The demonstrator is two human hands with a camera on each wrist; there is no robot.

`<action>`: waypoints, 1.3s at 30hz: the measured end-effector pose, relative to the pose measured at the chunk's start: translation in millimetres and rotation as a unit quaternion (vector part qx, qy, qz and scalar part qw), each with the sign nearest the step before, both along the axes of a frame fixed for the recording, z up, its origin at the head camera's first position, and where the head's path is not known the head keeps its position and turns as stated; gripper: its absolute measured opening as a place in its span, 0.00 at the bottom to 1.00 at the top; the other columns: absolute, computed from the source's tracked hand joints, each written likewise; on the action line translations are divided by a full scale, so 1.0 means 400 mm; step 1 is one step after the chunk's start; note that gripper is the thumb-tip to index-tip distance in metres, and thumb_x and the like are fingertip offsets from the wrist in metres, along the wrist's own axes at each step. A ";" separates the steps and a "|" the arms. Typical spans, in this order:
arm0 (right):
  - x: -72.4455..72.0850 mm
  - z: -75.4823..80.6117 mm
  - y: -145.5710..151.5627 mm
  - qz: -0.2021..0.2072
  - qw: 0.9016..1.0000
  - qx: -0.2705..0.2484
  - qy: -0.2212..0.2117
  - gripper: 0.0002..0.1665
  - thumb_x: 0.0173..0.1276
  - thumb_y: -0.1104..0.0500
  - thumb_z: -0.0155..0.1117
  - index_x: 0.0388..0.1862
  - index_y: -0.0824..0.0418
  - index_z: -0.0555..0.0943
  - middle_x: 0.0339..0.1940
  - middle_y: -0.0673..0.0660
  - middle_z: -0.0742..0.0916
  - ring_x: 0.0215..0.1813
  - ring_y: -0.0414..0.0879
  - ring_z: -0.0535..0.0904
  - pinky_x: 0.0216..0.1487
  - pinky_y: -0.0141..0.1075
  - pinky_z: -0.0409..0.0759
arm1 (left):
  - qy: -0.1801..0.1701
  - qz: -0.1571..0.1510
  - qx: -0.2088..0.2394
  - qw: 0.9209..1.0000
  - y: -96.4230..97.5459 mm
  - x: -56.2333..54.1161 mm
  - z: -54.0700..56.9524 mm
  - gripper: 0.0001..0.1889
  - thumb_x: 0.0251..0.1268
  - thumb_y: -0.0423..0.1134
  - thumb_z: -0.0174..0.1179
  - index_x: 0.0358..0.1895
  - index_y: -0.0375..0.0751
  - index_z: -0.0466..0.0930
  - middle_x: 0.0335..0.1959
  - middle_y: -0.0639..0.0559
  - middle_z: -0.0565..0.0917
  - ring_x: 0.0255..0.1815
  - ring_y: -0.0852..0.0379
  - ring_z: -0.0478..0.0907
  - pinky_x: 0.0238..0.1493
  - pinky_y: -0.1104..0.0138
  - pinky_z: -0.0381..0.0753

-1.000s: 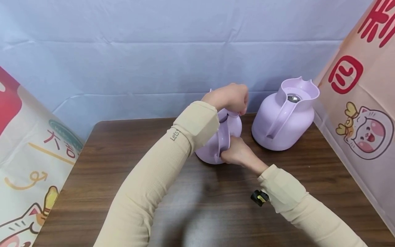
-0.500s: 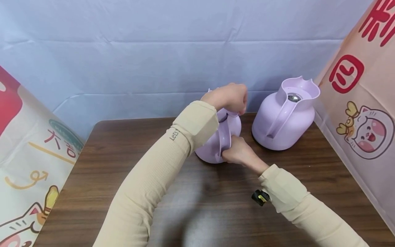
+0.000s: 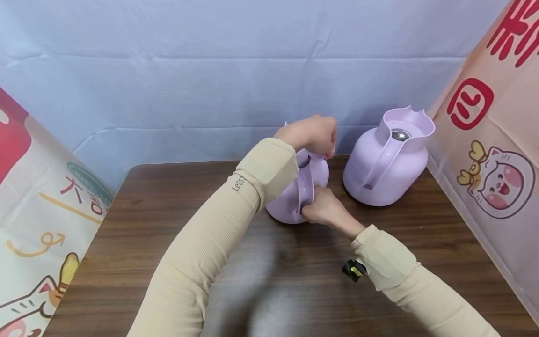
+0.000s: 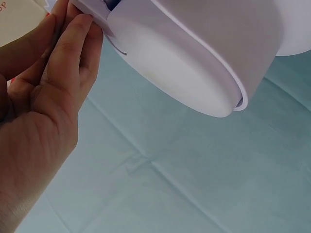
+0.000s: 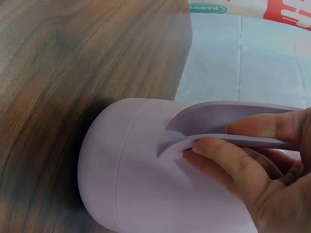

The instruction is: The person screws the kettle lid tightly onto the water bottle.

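Observation:
A lilac vacuum jug (image 3: 283, 208) stands on the table, partly covered by my left forearm. My right hand (image 3: 326, 208) grips its handle (image 3: 306, 185); in the right wrist view the thumb and fingers (image 5: 238, 162) wrap round the handle's edges. Above the jug's mouth, my left hand (image 3: 311, 133) has its fingers curled. The left wrist view shows those fingers (image 4: 68, 53) pinching the edge of the jug's lid (image 4: 180, 73), a pale smooth piece at the rim. Most of the mouth is hidden by the left hand and wrist.
A second lilac jug (image 3: 381, 173) stands to the right, lidless, with a shiny metal opening (image 3: 400, 135) inside its neck. The brown wooden table (image 3: 168, 252) ends at a pale blue cloth (image 3: 202, 89). Printed sheets hang left and right (image 3: 501, 182).

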State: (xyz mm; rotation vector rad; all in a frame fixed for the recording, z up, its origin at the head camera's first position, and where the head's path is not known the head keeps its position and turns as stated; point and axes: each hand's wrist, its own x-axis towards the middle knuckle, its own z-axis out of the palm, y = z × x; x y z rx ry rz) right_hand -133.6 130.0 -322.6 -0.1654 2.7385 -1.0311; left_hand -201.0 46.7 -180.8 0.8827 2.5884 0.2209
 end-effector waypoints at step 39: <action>0.002 0.004 -0.012 0.004 1.000 0.002 -0.010 0.07 0.34 0.68 0.55 0.19 0.63 0.72 0.14 0.54 0.77 0.17 0.44 0.71 0.19 0.34 0.69 | -0.018 -0.004 0.012 1.000 -0.020 -0.006 -0.006 0.07 0.59 0.32 0.52 0.30 0.43 0.81 0.31 0.57 0.79 0.35 0.62 0.69 0.33 0.73 0.67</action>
